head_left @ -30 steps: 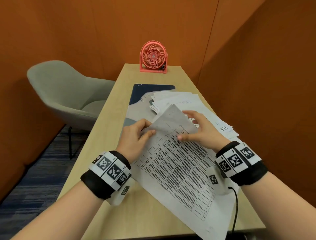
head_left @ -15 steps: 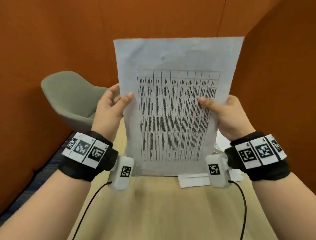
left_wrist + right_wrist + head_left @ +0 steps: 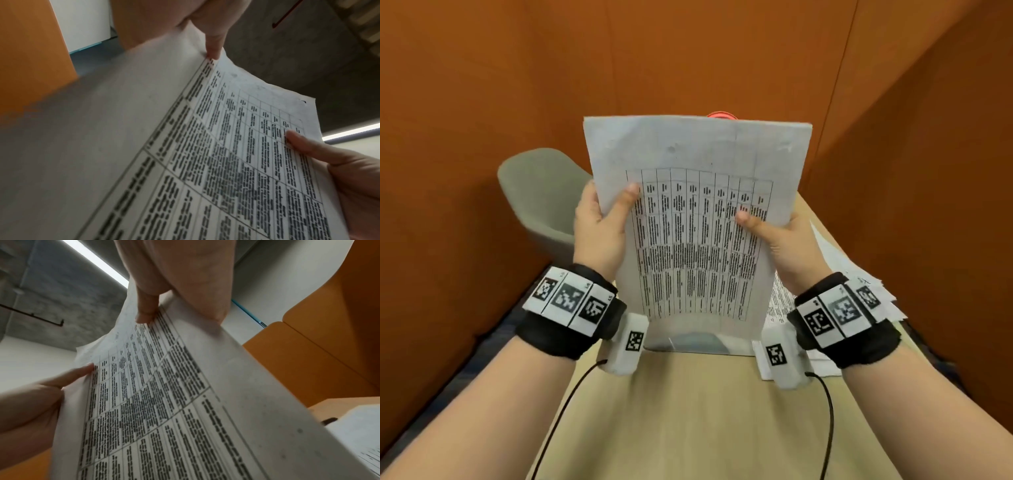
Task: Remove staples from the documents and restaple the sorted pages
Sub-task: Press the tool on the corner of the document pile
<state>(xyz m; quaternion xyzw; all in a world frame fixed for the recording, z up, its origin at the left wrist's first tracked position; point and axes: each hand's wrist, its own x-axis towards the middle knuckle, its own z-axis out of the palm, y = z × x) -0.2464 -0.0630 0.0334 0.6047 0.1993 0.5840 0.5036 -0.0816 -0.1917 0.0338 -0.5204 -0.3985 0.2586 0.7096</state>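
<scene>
Both hands pinch the paper (image 3: pixel 698 240) upright by its sides: left hand (image 3: pixel 599 229), right hand (image 3: pixel 787 240), thumbs on the print.

Even, soft indoor light, wide-angle bend at the edges
A ceiling light strip (image 3: pixel 96 262) glares white; the wrist views are smeared and soft, and the printed sheet (image 3: pixel 697 219) text is unreadable.
</scene>
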